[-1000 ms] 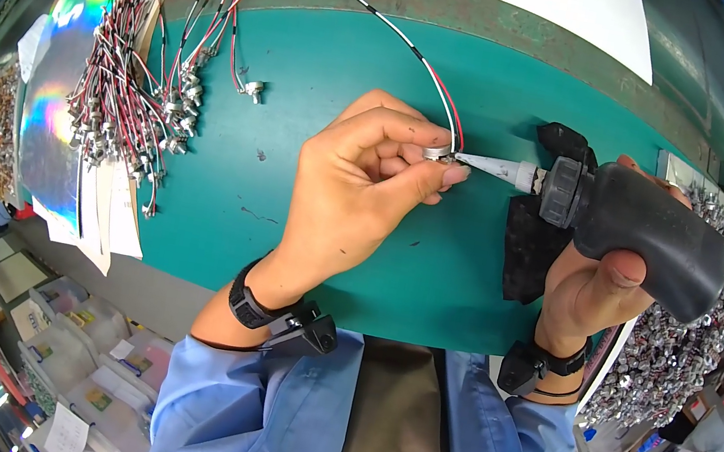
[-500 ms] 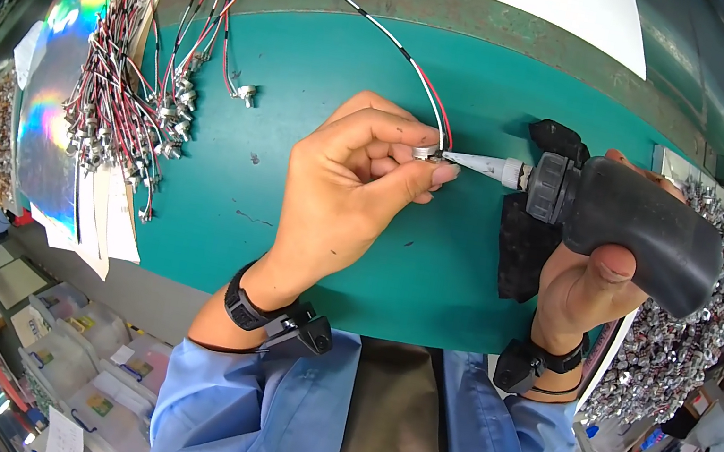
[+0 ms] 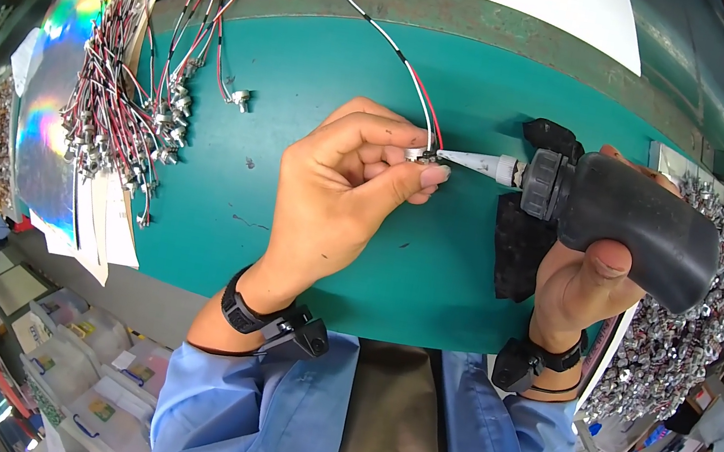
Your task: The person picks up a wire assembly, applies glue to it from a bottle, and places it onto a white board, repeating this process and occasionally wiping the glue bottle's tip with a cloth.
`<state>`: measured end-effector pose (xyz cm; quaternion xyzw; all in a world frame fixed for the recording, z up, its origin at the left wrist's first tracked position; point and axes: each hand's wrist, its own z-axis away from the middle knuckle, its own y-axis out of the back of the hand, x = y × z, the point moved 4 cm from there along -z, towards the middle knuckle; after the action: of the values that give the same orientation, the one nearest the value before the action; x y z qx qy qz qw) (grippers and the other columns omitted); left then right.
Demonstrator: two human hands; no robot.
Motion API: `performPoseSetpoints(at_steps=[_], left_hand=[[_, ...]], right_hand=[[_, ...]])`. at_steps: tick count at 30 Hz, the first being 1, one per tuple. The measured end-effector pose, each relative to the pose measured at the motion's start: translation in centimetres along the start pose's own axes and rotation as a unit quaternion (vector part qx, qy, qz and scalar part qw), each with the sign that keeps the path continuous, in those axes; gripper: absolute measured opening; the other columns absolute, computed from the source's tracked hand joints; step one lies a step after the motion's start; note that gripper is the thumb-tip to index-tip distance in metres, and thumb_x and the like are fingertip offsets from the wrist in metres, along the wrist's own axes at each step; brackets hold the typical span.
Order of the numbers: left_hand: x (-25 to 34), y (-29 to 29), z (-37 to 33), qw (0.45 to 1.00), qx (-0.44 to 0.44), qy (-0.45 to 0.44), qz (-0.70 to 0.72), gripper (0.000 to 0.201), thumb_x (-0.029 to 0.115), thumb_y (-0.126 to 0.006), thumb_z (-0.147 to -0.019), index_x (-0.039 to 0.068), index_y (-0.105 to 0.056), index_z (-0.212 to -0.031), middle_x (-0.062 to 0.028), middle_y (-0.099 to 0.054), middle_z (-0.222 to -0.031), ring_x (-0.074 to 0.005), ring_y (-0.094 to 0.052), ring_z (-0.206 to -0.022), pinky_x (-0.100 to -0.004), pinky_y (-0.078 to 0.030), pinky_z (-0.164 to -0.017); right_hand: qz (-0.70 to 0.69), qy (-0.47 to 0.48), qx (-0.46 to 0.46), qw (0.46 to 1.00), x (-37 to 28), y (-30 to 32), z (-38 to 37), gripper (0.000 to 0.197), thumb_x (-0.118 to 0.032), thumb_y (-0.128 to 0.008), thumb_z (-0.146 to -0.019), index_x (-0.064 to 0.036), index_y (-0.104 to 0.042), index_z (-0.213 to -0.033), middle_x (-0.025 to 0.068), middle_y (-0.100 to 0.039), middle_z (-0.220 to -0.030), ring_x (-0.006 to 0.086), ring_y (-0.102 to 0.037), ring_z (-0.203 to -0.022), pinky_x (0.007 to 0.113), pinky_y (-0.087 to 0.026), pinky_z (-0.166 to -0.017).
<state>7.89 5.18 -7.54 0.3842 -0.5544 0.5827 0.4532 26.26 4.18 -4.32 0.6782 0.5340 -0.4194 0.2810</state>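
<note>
My left hand [image 3: 341, 179] pinches a small round metal part [image 3: 416, 154] between thumb and fingers. From it a red, white and black wire lead [image 3: 401, 52] runs up and away over the far edge of the green mat. My right hand [image 3: 598, 275] is wrapped round a black squeeze bottle [image 3: 644, 230], held on its side. Its tapered white nozzle [image 3: 478, 163] points left, and the tip meets the metal part where the wires join it. Whether anything comes out of the tip is too small to tell.
Several finished-looking wired metal parts [image 3: 128, 106] lie heaped at the left on shiny holographic sheeting [image 3: 50, 116]. One wired part [image 3: 240, 98] lies apart on the green mat [image 3: 244, 187]. Black cloth [image 3: 516, 252] sits under the bottle. At the right, a tray holds many metal parts [image 3: 660, 362].
Both hands, with the metal part and the bottle, have shifted very slightly left in the picture. The nozzle tip stays at the wire joint.
</note>
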Motion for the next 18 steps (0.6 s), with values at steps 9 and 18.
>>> performPoseSetpoints(at_steps=[9,18], left_hand=[[0.04,-0.07,-0.09,1.0,-0.006,0.005,0.011,0.016,-0.011,-0.057,-0.071,-0.006,-0.054,-0.087,-0.0071,-0.051,-0.084,-0.0132,-0.058,-0.068,-0.0222,-0.049,-0.06],[0.01,-0.11,-0.01,1.0,-0.004,0.021,-0.001,0.015,-0.01,-0.056,-0.073,-0.006,-0.054,-0.087,-0.0075,-0.052,-0.084,-0.0133,-0.058,-0.07,-0.0231,-0.05,-0.061]], right_hand=[[0.006,-0.007,-0.007,1.0,0.01,0.03,-0.14,0.065,-0.039,-0.063,-0.071,0.0026,-0.036,-0.114,0.013,-0.044,-0.109,0.0254,-0.05,-0.096,0.043,-0.039,-0.089],[-0.005,-0.017,0.003,1.0,-0.02,0.25,-0.16,0.066,-0.039,-0.063,-0.07,0.0031,-0.036,-0.114,0.0144,-0.046,-0.105,0.0258,-0.05,-0.096,0.042,-0.039,-0.089]])
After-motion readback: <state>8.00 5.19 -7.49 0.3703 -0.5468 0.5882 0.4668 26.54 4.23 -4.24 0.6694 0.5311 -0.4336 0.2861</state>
